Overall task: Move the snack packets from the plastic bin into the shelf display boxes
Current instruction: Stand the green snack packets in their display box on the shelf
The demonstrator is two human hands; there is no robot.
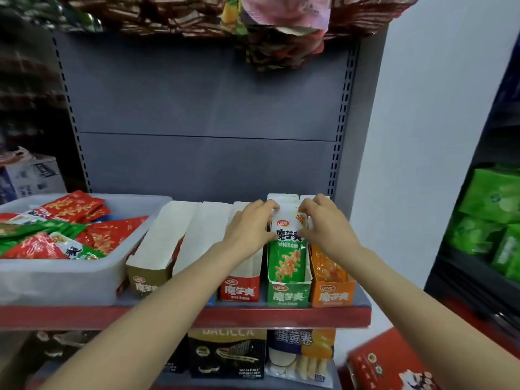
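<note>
Shelving unit: grey metal back panel (202, 108) in two sections, slotted uprights (342, 122) at both sides; shelf (281, 316) with red front edge. White wall (427, 136) to the right. Dark rack (478, 277) at far right, holding green packages (495, 198). Cardboard carton (36, 175) at left. Hanging packets (281, 29) overhead. Lighting dim, even.
</note>
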